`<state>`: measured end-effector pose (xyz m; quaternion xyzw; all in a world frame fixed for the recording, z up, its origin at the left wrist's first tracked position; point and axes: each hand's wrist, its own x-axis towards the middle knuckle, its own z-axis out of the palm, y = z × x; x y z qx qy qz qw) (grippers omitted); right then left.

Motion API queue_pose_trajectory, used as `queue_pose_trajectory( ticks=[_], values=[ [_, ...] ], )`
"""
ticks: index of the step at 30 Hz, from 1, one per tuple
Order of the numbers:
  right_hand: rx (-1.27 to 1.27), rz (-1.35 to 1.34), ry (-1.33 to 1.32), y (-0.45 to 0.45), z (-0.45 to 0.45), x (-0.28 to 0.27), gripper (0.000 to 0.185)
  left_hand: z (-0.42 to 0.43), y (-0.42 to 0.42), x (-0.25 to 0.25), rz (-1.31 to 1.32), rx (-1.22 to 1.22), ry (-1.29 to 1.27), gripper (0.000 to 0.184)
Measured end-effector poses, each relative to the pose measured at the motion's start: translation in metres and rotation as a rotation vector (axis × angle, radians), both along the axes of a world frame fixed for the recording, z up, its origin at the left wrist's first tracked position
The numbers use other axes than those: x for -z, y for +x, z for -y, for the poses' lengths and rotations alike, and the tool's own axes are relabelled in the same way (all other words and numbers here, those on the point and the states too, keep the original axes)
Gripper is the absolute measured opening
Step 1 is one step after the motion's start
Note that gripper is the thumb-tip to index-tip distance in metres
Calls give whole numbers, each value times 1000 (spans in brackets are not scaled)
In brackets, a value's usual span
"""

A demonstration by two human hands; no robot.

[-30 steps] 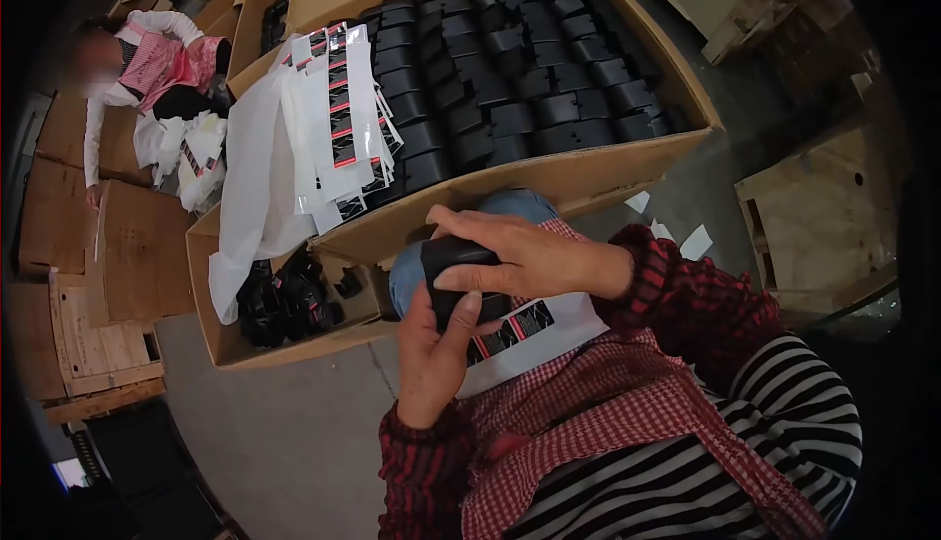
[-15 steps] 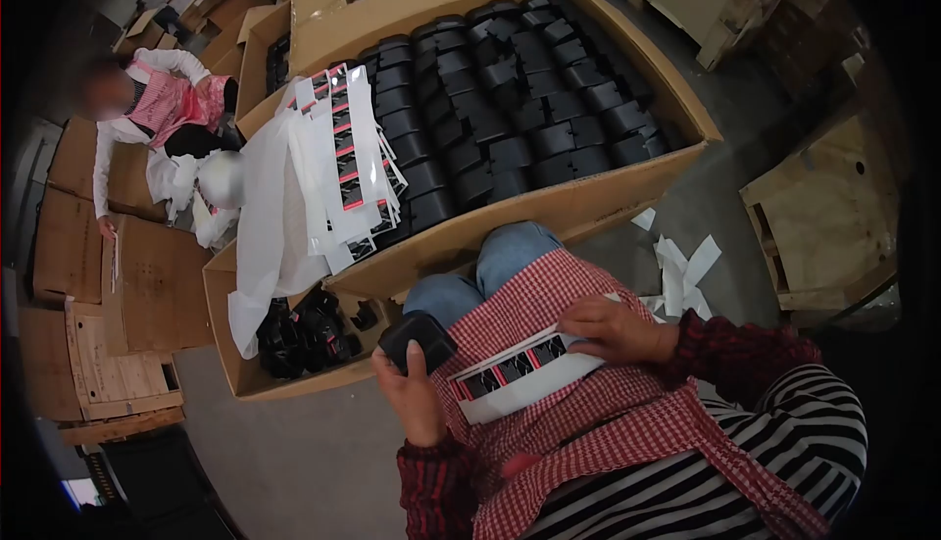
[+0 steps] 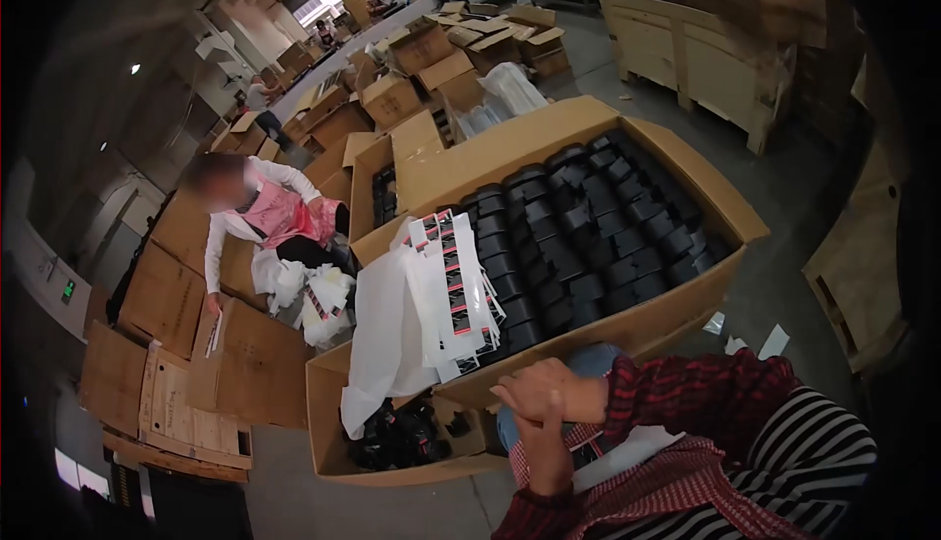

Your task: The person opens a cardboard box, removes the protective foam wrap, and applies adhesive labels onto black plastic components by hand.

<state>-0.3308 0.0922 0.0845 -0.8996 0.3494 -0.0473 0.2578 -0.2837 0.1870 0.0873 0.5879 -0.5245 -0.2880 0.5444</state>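
Hands come together, view swung up

Since the last frame, the right hand [image 3: 537, 390] has left the label strip [image 3: 632, 452] and met the left hand [image 3: 549, 460]; both sit lower in view. Fingers overlap. Grip: can't tell if either is clamped on anything. Black part, in the left hand earlier, is out of sight, probably behind the fingers. Strip lies across the lap, partly covered.

Beyond: large carton [image 3: 598, 344] of black parts [image 3: 549, 256], label sheets [image 3: 427, 295] draped over its near left corner; loose black pieces [image 3: 397, 442] in the smaller carton [image 3: 325, 427].

Risks, my guess: label creased or skewed if pressed down blind; strip slides off the lap if the knees shift; sheets slip if the carton gets bumped.

Writing: labels black, red and white, no legible words or brand. Carton print unreadable.
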Motion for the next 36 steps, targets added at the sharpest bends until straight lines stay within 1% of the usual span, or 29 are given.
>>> queue_pose_trajectory(
  ticks=[2, 3, 5, 6, 7, 8, 9, 11, 12, 13, 14, 15, 16, 17, 18, 19, 20, 21, 23, 24, 26, 27, 29, 30, 32, 34, 35, 36],
  values=[
    [94, 185, -87, 17, -1, -4, 36, -1, -6, -14, -772, -53, 15, 64],
    [82, 189, -93, 23, 0, -6, 36, -1, -1, -14, -770, -62, 3, 64],
    [112, 153, -20, 32, 7, -6, 38, -2, 13, -6, -876, -72, 112, 57],
    [110, 155, -21, 38, 17, 9, 38, -5, 17, 0, -874, -74, 109, 57],
    [26, 149, 24, 44, 33, 33, 37, -8, 18, 6, -732, -93, 201, 52],
    [-53, 140, 69, 42, 43, 46, 36, -11, 19, 11, -591, -105, 292, 48],
    [-38, 133, 72, 33, 41, 40, 36, -17, 19, 16, -596, -91, 301, 48],
    [344, 898, 1373, 10, 32, 28, 27, -24, 21, 26, -576, -34, 300, 28],
    [360, 1031, 1265, -2, 26, 27, 23, -21, 28, 31, -584, -31, 309, 28],
    [357, 997, 1082, -15, 25, 33, 24, -20, 40, 39, -287, -54, 211, 24],
    [361, 948, 921, -32, 20, 42, 28, -29, 50, 44, 7, -73, 135, 22],
    [191, 905, 517, -53, 20, 66, 35, -32, 53, 37, 57, -189, 83, 18],
    [138, 693, 454, -79, 14, 58, 41, -27, 54, 28, 107, -303, 48, 17],
    [69, 474, 410, -106, 10, 52, 48, -28, 61, 22, 46, -298, 126, 18],
    [3, 406, 311, -129, -1, 66, 54, -37, 70, 20, -6, -294, 218, 20],
    [-68, 358, 199, -143, -16, 79, 60, -45, 76, 24, -287, -304, 290, 21],
    [-88, 222, 312, -155, -25, 66, 64, -43, 78, 32, -574, -324, 314, 23],
    [-82, 213, 350, -161, -32, 67, 64, -43, 75, 39, -580, -333, 354, 23],
    [-114, 245, 277, -170, -40, 72, 63, -39, 74, 47, -560, -243, 332, 23],
    [-103, 250, 286, -170, -43, 79, 63, -35, 71, 47, -554, -236, 345, 23],
    [-84, 311, 146, -167, -48, 92, 60, -27, 59, 46, -395, -185, 396, 26],
    [-81, 313, 145, -167, -50, 91, 60, -25, 54, 47, -392, -183, 397, 26],
    [-110, 232, 189, -160, -41, 81, 54, -15, 50, 50, -258, -103, 493, 31],
    [-126, 218, 178, -156, -38, 75, 53, -14, 52, 56, -141, -17, 437, 32],
    [-162, 208, 189, -153, -40, 82, 50, -12, 48, 57, -137, 27, 480, 31],
    [-157, 191, 179, -153, -45, 86, 43, -14, 51, 69, -25, 37, 467, 29],
    [-173, 197, 147, -156, -46, 88, 43, -16, 51, 70, -18, 23, 435, 29],
    [-183, 187, 164, -158, -46, 89, 39, -19, 52, 72, 35, 34, 419, 29]
  ],
)
